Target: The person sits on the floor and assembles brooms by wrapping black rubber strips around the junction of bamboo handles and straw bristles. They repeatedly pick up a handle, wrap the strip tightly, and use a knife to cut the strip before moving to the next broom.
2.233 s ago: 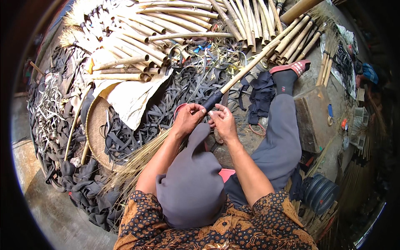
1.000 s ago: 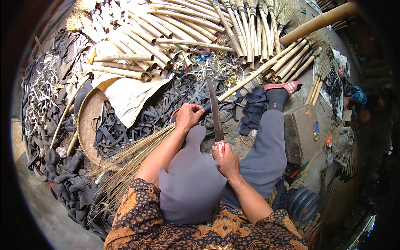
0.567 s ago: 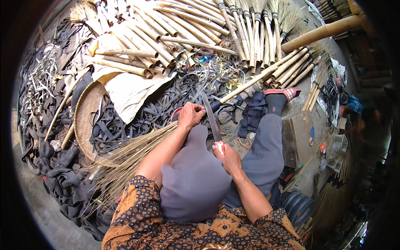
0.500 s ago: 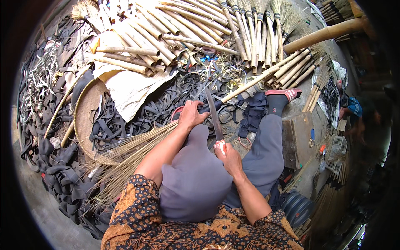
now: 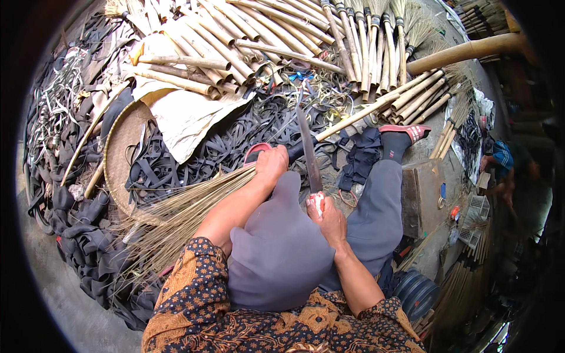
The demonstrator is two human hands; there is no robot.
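A long-bristled broom [image 5: 191,203] lies slantwise across in front of me, its bamboo handle [image 5: 368,112] running to the far right. My left hand [image 5: 272,165] is closed around the broom's neck, beside the black binding [image 5: 295,152]. In my right hand [image 5: 328,220] is a large knife [image 5: 308,147], gripped by its white and red wrapped handle. The blade points away from me and crosses over the black binding in this view; whether it touches cannot be told. My raised knee [image 5: 279,235] sits between my forearms.
Black rubber strips [image 5: 218,141] are heaped beyond the broom, partly in a round woven tray [image 5: 118,153] under a white sheet [image 5: 182,126]. Bamboo handles [image 5: 276,29] and finished brooms [image 5: 376,53] are piled at the back. A wooden block [image 5: 422,194] stands right; another person [image 5: 500,159] is farther right.
My left hand's fingers have drawn in from over the binding and closed around the broom's neck. The knife stays in my right hand, tilted much the same. The view has shifted slightly.
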